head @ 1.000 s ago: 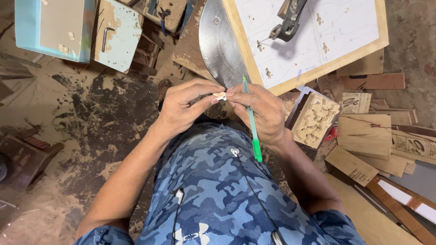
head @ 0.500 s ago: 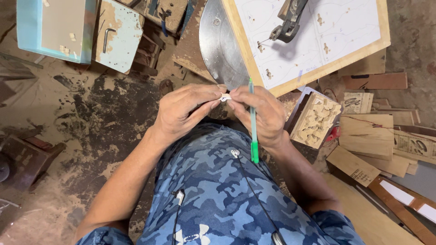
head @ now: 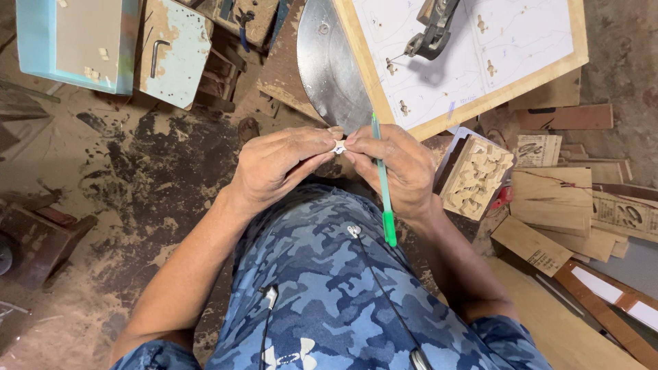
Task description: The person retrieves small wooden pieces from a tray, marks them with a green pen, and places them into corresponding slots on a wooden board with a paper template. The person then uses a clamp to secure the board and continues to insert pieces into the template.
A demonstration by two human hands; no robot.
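Note:
My left hand (head: 281,164) and my right hand (head: 401,168) meet above my knee, which is covered in blue camouflage cloth (head: 329,274). Their fingertips pinch a tiny white piece (head: 339,146) between them. A green pen (head: 382,181) lies along my right hand, tucked between its fingers, with its cap end pointing down toward my lap. Just beyond the hands is a wooden board covered with a white drawn sheet (head: 493,48), resting on a round metal saw table (head: 329,68), with a dark metal saw arm (head: 432,27) over it.
A carved wooden block (head: 476,178) stands right of my right hand. Several flat wood offcuts (head: 555,199) pile up at the right. A light-blue box (head: 75,41) and a worn blue panel (head: 175,51) lie at the top left on the sawdust-covered floor (head: 137,192).
Both hands have shifted slightly up toward the board, still pinching the white piece. The pen stays in my right hand.

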